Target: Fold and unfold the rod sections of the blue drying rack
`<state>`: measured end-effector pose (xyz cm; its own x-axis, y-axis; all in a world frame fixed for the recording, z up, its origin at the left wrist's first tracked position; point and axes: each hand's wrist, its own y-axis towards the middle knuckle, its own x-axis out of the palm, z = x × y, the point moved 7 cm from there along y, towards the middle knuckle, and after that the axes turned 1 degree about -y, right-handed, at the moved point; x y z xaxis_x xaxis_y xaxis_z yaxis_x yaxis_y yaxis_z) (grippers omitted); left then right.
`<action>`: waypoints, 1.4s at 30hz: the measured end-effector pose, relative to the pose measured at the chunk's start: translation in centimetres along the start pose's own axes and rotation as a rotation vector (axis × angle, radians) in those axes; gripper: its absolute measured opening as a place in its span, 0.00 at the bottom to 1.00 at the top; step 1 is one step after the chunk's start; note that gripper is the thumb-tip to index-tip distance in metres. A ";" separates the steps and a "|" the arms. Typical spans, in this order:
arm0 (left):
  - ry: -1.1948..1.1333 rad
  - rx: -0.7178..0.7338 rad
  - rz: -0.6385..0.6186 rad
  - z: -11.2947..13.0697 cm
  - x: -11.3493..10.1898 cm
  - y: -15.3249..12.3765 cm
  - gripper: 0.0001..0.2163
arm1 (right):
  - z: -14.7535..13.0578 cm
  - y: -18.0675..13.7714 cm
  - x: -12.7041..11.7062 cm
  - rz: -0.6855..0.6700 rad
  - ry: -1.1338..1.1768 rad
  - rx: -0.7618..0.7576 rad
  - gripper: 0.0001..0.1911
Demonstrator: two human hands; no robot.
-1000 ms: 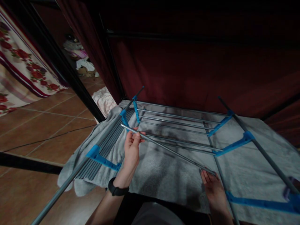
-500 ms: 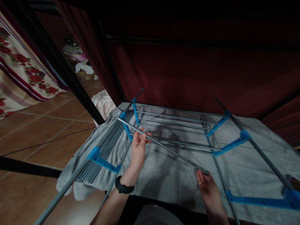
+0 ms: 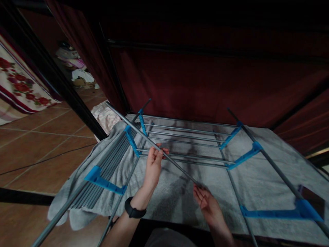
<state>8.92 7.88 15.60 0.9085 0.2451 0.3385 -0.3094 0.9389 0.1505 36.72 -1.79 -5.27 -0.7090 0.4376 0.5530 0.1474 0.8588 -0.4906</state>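
A thin grey metal rod (image 3: 136,129) slants across the view, its far end up at the left and its near end low in the middle. My left hand (image 3: 155,161), with a black band on the wrist, is closed around the rod near its middle. The near end lies at the fingertips of my right hand (image 3: 205,202), which are bent around it. Beneath the rod stands a partly built rack frame of grey tubes with blue plastic brackets (image 3: 244,156). Several rods (image 3: 185,129) span between its left and right brackets.
A bundle of grey rods (image 3: 102,175) lies on the grey blanket (image 3: 174,195) at the left. Dark red fabric (image 3: 205,82) hangs behind. Black posts (image 3: 64,85) and a tiled floor (image 3: 43,151) are on the left. A dark flat object (image 3: 312,199) lies at the right.
The rod has shifted up and to the left, its far end now past the left bracket. My right hand has moved left, nearer my left hand. The view has turned slightly right.
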 end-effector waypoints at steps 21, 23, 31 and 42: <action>0.473 -0.007 -0.197 -3.0 0.3 -2.3 0.20 | -0.4 -3.0 9.1 -0.158 -0.177 0.148 0.18; 0.574 0.032 -0.220 -3.5 -0.1 -2.4 0.21 | -2.6 -2.4 9.0 -0.131 -0.127 0.082 0.18; 0.889 0.286 -0.310 -5.7 -3.2 -2.3 0.25 | -10.1 -1.3 8.7 0.022 0.054 -0.217 0.21; 1.078 0.608 -0.479 -6.6 -4.9 -2.7 0.20 | -15.9 0.2 6.7 0.149 0.217 -0.474 0.15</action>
<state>7.14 5.69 7.40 0.6419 0.2549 -0.7232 0.2829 0.7979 0.5323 42.91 5.53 9.05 -0.5053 0.5661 0.6513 0.5660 0.7871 -0.2451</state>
